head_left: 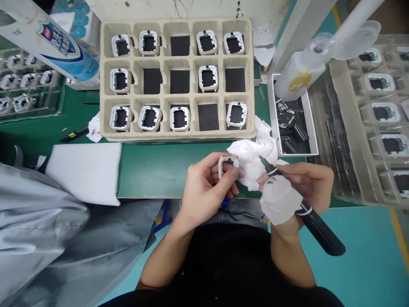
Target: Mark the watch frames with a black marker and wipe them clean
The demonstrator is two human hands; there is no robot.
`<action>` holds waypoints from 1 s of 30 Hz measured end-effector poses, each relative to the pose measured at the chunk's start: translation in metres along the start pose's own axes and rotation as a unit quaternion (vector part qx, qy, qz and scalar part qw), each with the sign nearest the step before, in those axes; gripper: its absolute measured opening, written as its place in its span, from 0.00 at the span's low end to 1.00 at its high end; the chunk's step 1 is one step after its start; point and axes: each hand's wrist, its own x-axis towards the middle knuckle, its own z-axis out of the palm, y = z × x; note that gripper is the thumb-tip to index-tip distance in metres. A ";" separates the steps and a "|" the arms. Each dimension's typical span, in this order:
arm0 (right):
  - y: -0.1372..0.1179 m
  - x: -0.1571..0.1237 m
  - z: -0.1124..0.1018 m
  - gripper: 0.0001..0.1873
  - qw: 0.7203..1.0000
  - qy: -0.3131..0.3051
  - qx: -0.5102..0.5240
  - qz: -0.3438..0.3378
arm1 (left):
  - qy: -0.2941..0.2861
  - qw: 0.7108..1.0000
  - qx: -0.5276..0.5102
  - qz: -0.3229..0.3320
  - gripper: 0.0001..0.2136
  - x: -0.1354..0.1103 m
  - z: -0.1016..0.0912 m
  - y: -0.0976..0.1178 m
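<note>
My left hand (206,187) is closed round a small white square frame (227,163), held just above the table's front edge. My right hand (302,183) grips a black pen-like tool (306,211), its tip (263,162) pointing left toward the frame. A crumpled white cloth (255,160) lies between and under both hands, partly bunched in the right palm. Beyond the hands stands a cardboard compartment tray (177,134) holding several more white frames, with some cells showing only black pads.
A white foam pad (86,170) lies front left on the green table. A small white box of dark parts (292,128) sits right of the tray, with a clear bottle (300,74) over it. Plastic trays of frames (380,115) flank both sides. A grey sleeve (38,230) is at left.
</note>
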 end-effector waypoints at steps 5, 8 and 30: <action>-0.003 0.005 0.004 0.12 0.998 -0.039 0.036 -0.026 | -0.011 1.000 -0.001 -0.003 0.10 0.002 -0.002 0.002; -0.004 0.007 0.007 0.13 0.999 -0.003 0.002 -0.036 | -0.017 1.000 0.001 0.012 0.10 0.002 -0.003 0.000; -0.005 0.012 0.007 0.13 0.994 -0.069 0.064 -0.062 | -0.041 0.994 0.057 0.082 0.09 0.001 -0.005 -0.011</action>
